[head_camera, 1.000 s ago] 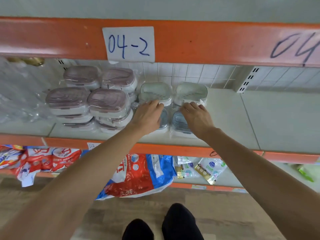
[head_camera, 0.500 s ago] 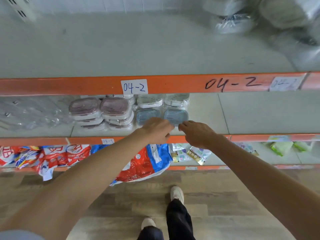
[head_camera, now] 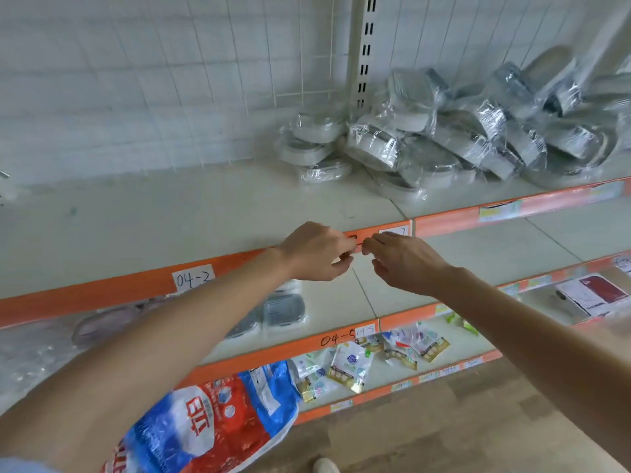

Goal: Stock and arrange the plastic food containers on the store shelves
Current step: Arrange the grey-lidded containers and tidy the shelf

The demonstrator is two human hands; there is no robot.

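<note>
A heap of plastic-wrapped white and grey food containers (head_camera: 454,138) lies jumbled on the upper shelf (head_camera: 191,206) at the right. On the middle shelf, blue-lidded containers (head_camera: 283,308) and pink-lidded ones (head_camera: 106,324) show past my left forearm. My left hand (head_camera: 316,252) and my right hand (head_camera: 406,264) hover side by side in front of the upper shelf's orange edge, fingers loosely curled and holding nothing.
An orange rail with a "04-2" label (head_camera: 193,278) fronts the upper shelf. A red and blue bag (head_camera: 211,421) hangs off the bottom shelf beside several small snack packets (head_camera: 351,367). A slotted upright (head_camera: 365,49) rises behind the heap. Wooden floor lies below.
Both hands have left the blue-lidded containers on the middle shelf and risen to the upper shelf's edge. The view has swung up and right, revealing the wrapped heap.
</note>
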